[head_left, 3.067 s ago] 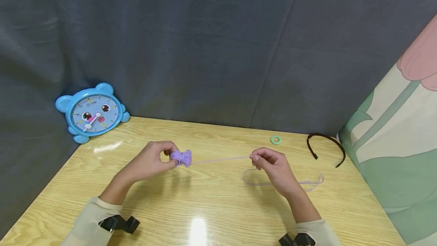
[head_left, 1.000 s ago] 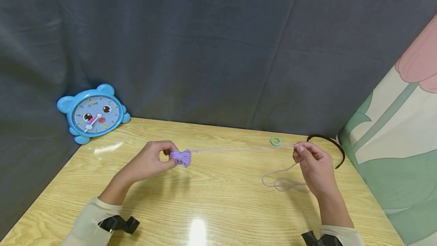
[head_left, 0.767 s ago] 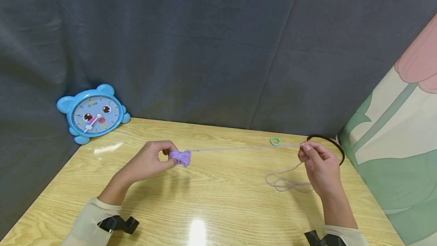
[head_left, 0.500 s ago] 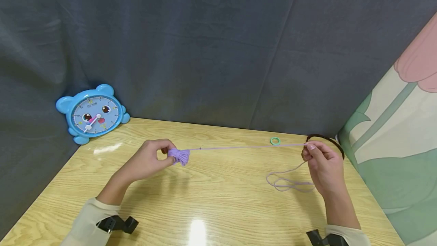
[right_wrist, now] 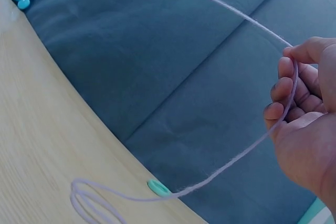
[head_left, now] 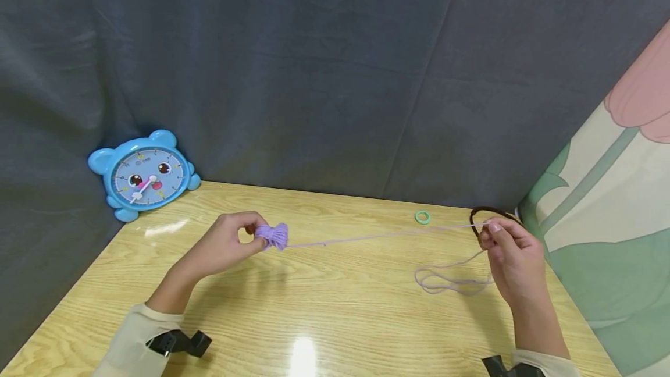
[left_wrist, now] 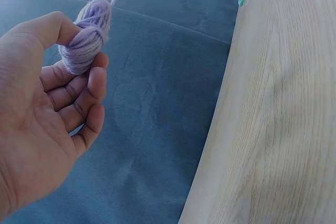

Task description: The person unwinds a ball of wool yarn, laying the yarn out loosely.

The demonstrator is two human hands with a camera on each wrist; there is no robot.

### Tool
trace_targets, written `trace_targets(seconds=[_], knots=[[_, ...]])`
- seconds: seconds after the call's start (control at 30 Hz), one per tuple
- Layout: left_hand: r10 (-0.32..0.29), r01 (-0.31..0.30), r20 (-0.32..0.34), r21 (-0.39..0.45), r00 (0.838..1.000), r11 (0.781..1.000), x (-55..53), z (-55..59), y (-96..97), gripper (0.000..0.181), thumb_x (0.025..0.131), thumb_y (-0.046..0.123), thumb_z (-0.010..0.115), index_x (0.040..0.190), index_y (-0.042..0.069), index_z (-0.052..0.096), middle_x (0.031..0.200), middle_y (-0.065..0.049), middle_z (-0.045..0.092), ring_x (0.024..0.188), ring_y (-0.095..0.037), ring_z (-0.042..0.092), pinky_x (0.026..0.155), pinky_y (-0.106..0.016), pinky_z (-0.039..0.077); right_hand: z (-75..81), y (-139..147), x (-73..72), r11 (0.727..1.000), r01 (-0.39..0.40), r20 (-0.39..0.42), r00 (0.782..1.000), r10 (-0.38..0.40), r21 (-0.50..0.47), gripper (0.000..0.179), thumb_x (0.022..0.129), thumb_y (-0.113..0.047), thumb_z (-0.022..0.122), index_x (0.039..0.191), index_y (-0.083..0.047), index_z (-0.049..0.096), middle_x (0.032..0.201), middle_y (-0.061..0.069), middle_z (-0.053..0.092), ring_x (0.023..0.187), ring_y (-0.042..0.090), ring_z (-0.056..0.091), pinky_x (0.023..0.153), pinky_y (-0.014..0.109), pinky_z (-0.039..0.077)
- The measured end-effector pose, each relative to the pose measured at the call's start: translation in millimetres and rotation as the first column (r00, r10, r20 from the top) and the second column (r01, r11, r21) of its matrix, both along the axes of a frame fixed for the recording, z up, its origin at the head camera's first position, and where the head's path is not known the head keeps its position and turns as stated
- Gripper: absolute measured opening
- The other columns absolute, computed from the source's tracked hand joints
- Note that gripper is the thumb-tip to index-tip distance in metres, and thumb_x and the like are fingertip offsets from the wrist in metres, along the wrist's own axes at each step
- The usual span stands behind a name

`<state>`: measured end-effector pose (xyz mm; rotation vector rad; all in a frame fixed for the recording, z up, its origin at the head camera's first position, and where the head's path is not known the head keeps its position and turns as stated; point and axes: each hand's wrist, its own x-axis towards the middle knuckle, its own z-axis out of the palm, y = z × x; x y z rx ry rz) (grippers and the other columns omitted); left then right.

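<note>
A small purple yarn bundle [head_left: 273,237], wrapped round its middle, is pinched between the thumb and fingers of my left hand [head_left: 225,246] above the table. From it a single yarn strand [head_left: 377,236] stretches across to my right hand [head_left: 515,260], which pinches it between thumb and forefinger. Below the right hand the loose yarn tail [head_left: 445,284] hangs down and lies in loops on the table. In the left wrist view the wound bundle [left_wrist: 86,38] shows its layered turns. The right wrist view has the strand [right_wrist: 226,6] running up from the pinch.
A blue bear-shaped clock [head_left: 146,176] stands at the back left of the wooden table [head_left: 335,307]. A green ring [head_left: 422,217] lies near the back edge. Behind the right hand is a dark headband [head_left: 484,209], partly hidden. A dark curtain [head_left: 314,74] hangs behind.
My right hand has moved to the right, drawing out a longer stretch of yarn. The loops on the table have shifted. My left hand keeps hold of the bundle, almost still.
</note>
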<state>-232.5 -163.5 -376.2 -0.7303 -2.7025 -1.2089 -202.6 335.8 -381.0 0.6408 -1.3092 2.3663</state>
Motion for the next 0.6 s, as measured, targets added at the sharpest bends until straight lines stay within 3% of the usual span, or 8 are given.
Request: trace_targets(seconds=[0.37,0.6], knots=[[0.012,-0.012,0.005,0.012,1.0,1.0,0.6,1.6,-2.8,0.01,0.09,0.007,0.071,0.093,0.017,0.071,0.085,0.004,0.063,0.087,-0.02,0.054,0.076,-0.031,0.045,1.3,25,5.9,0.998,0.06,0.039,0.997,-0.06,-0.005,0.032,0.102,0.017,0.039,0.098,0.011,0.07,0.09,0.012,0.074,0.078,0.017,0.066,0.069,0.024,0.054],[0.012,-0.013,0.019,0.05,1.0,0.999,-0.3,4.0,-7.7,0.01,0.093,0.008,0.069,0.094,0.018,0.072,0.087,0.004,0.065,0.089,-0.021,0.054,0.077,-0.029,0.045,-4.1,35,8.9,0.978,0.206,0.127,0.97,-0.207,0.019,0.027,0.102,0.013,0.047,0.092,0.008,0.072,0.082,0.01,0.073,0.072,0.016,0.064,0.064,0.022,0.053]])
